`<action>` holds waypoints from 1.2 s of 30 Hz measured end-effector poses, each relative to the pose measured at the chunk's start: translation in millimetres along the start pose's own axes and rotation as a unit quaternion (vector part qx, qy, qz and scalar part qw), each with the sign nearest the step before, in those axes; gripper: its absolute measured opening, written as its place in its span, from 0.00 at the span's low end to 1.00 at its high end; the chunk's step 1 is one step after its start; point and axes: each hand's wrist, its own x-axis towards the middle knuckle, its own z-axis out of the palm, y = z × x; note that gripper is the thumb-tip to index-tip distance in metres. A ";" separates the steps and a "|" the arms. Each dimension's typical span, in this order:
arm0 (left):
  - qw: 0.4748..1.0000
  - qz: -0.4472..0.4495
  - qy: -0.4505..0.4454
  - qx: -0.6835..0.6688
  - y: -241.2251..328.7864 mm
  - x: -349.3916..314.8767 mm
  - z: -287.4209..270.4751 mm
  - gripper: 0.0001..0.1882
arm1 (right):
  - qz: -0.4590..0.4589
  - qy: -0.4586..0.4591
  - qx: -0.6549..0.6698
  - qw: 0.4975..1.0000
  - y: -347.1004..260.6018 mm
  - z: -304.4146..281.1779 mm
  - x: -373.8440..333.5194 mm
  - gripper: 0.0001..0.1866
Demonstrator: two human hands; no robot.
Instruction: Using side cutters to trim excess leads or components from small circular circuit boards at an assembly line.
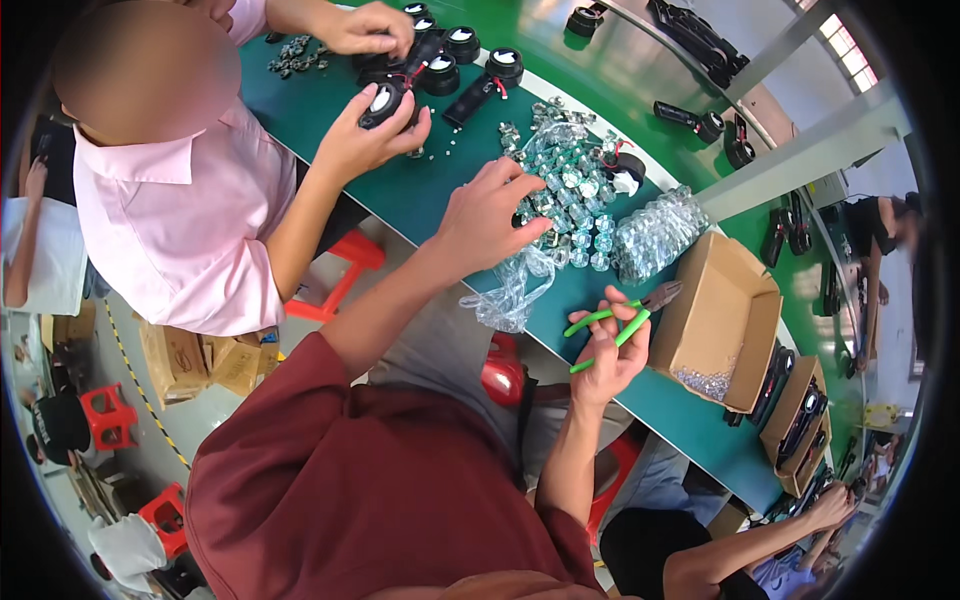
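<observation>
Fingers apart, my left hand (pixel 490 218) reaches to the near-left edge of a heap of small clear and silvery parts (pixel 575 185) on the green table. Whether its fingertips touch any of the parts, I cannot tell. My right hand (pixel 612 365) is closed round green-handled pliers (pixel 625 325), their handles spread and jaws pointing right toward an open cardboard box (pixel 715 310). Between my hands lies a crumpled clear plastic bag (pixel 515 290) at the table's near edge. A clear bag full of similar parts (pixel 660 235) lies right of the heap.
On my left, a person in a pink shirt (pixel 180 220) handles a black round device (pixel 385 105). Several similar black units (pixel 460 45) stand at the far left. A pale post (pixel 800 150) rises behind the table. Another person's arm (pixel 750 545) reaches in at lower right.
</observation>
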 end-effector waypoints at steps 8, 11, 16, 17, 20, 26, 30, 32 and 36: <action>0.999 0.018 -0.024 0.038 -4.0 -1.9 4.8 0.15 | -0.002 -0.004 0.003 1.000 3.2 -1.7 -1.4 0.16; 0.995 0.050 -0.015 0.086 -0.4 -0.7 4.0 0.15 | -0.004 -0.001 -0.001 1.000 2.9 -1.3 -1.3 0.16; 1.000 0.001 -0.004 -0.016 0.7 -0.6 12.8 0.14 | -0.004 -0.008 0.000 1.000 2.7 -0.5 -0.7 0.16; 1.000 0.002 -0.002 -0.015 0.8 -1.0 13.4 0.14 | -0.006 -0.010 0.001 1.000 2.6 -0.3 -0.5 0.16; 0.996 0.058 0.054 -0.037 2.8 -1.5 14.2 0.14 | -0.008 -0.004 -0.001 1.000 2.5 -0.7 -2.7 0.16; 0.919 -0.153 -0.044 -0.361 50.3 -46.1 3.2 0.13 | -0.001 -0.007 -0.021 1.000 -2.8 4.1 -5.9 0.16; 0.839 -0.188 -0.136 -0.492 76.0 -87.2 2.6 0.12 | 0.015 -0.013 -0.061 0.998 -23.7 19.2 -23.1 0.17; 0.845 -0.165 -0.135 -0.489 80.1 -92.2 -1.7 0.13 | 0.012 -0.027 -0.095 0.995 -29.3 22.3 -33.3 0.16; 0.886 -0.085 -0.166 -0.425 81.7 -82.8 -17.5 0.18 | 0.036 -0.007 -0.057 0.998 -40.1 26.4 -38.1 0.15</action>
